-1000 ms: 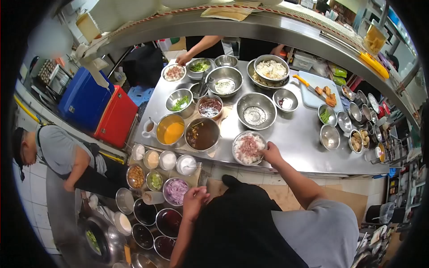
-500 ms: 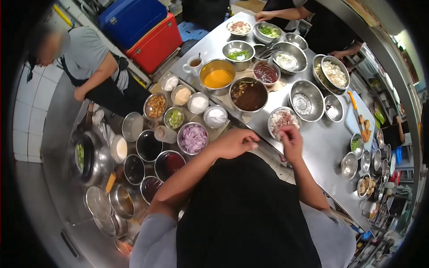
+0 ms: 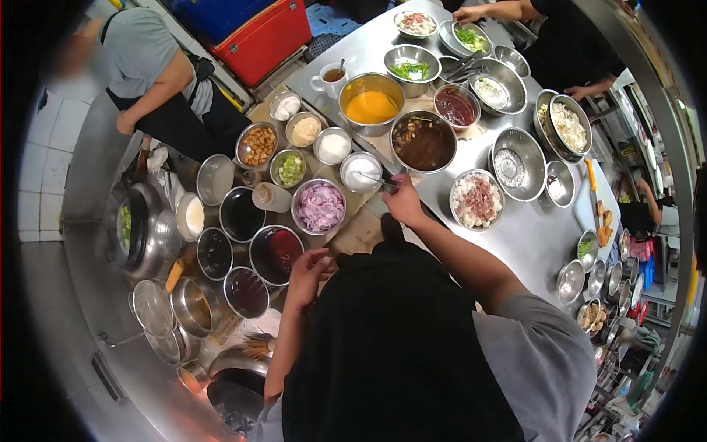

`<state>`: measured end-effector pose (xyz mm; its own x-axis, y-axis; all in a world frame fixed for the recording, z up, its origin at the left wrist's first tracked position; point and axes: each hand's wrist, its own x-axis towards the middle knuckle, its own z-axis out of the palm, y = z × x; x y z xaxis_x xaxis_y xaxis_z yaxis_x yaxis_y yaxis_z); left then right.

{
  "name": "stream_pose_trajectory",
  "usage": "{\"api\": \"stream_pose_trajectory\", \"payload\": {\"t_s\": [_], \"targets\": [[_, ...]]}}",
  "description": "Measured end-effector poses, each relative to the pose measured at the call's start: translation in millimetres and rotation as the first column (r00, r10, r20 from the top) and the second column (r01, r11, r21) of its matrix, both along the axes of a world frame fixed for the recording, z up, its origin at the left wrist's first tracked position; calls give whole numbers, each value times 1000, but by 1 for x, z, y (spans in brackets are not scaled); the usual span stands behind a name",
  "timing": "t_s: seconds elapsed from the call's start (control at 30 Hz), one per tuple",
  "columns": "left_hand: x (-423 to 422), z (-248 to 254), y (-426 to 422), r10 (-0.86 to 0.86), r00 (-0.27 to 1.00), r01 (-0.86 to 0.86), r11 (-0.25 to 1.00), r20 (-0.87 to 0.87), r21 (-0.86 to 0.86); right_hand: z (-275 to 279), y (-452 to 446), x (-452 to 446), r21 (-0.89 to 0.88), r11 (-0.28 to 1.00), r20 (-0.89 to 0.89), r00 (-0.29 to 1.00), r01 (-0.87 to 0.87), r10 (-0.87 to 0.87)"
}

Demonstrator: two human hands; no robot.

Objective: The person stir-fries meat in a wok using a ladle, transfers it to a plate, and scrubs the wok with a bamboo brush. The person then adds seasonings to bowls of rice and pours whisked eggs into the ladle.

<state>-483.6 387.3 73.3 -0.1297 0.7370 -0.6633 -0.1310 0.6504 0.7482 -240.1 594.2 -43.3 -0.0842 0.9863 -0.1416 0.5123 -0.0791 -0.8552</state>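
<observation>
My right hand (image 3: 401, 200) is closed on the handle of a spoon (image 3: 373, 178), whose other end rests in a small bowl of white powder (image 3: 359, 172). Below the bowl of sliced purple onion (image 3: 319, 207), my left hand (image 3: 311, 274) hangs with its fingers loosely apart and holds nothing. It is close to a bowl of dark red sauce (image 3: 283, 254). On the steel table, to the right of my right hand, stands a bowl of white food topped with reddish bits (image 3: 477, 200). A pot of brown sauce (image 3: 423, 142) is above that hand.
Small bowls of powder (image 3: 333, 146), brown cubes (image 3: 258, 144) and chopped green pieces (image 3: 288, 168) stand at the left. A wok (image 3: 140, 228) is farther left, near a person (image 3: 151, 70). Another person's hand (image 3: 468, 15) touches a bowl of greens (image 3: 471, 38) across the steel table (image 3: 530, 243).
My right hand has moved left from the bowl of white and reddish food and taken hold of the spoon. My left hand has moved down and left. The view has turned.
</observation>
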Motion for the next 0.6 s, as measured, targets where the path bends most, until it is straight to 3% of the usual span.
{"api": "stream_pose_trajectory", "payload": {"t_s": [0.03, 0.1, 0.13, 0.17, 0.23, 0.3, 0.33, 0.4, 0.5, 0.6], "targets": [[2, 1, -3, 63, 998, -63, 998, 24, 12, -12, 3, -3, -6, 1000, 4, 1000, 4, -4], [4, -8, -4, 62, 997, -62, 998, 44, 8, -29, 12, -12, -71, 997, -305, 952, -23, 1], [6, -10, -3, 65, 996, -66, 998, 61, 9, -13, 11, -16, -166, 984, -380, 925, -71, 2], [8, -11, 0, 48, 997, -50, 999, 66, 15, -12, 10, -24, -161, 986, -375, 927, -54, -10], [16, -11, 13, -29, 999, 29, 999, 13, -43, -12, 13, -35, 271, 958, -189, 970, -98, 152], [20, -41, 26, -96, 994, 97, 995, 51, -21, 4, 17, -32, 303, 922, -76, 958, -243, 277], [22, -58, 33, -149, 986, 151, 988, 68, -22, 20, 19, -28, 313, 926, -67, 968, -211, 243], [32, -83, 53, -257, 964, 260, 964, 62, -49, 54, 13, -21, 410, 853, -63, 923, -322, 379], [69, -94, 95, -498, 867, 496, 866, -11, -55, 92, -3, -5, 403, 881, -157, 929, -248, 334], [120, -114, 139, -691, 722, 691, 719, -29, 66, 135, -25, 22, 397, 908, -223, 946, -132, 235]]}}
